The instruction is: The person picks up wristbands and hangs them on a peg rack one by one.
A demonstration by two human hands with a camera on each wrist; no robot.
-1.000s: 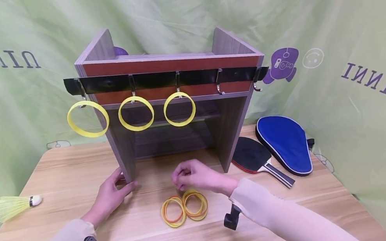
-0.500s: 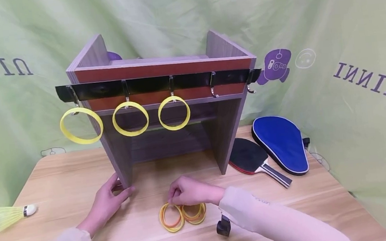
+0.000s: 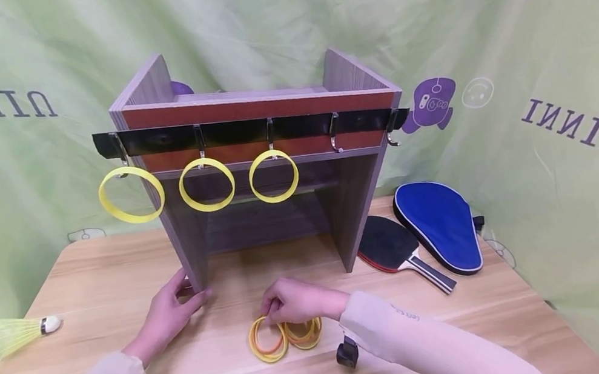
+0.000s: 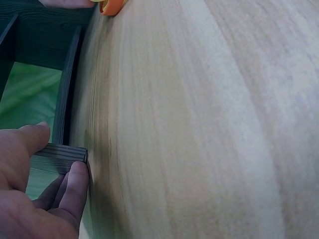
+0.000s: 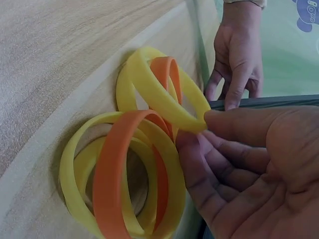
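Note:
My right hand [image 3: 296,300] pinches a yellow silicone wristband [image 5: 159,92] between thumb and fingertips, its near edge lifted from the left pile. Yellow and orange wristbands [image 5: 112,174] lie in a second pile beside it, partly behind the hand in the head view. With thumb and fingers on either side, my left hand [image 3: 169,313] grips the lower front edge of the left side panel [image 4: 65,153] of a grey wooden shelf [image 3: 191,247]. Three yellow wristbands [image 3: 216,206] hang from hooks on the black rail [image 3: 233,132] across the shelf's front.
Two hooks at the rail's right end, including the outermost hook [image 3: 393,139], carry no band. Right of the shelf lie a table tennis bat [image 3: 387,243] and a blue bat case [image 3: 438,227]. A yellow shuttlecock [image 3: 19,333] lies at the table's left edge.
My right hand has come down from above the wristbands to the left pile and now pinches a yellow one. My left hand keeps its grip on the panel. The head view has shifted slightly.

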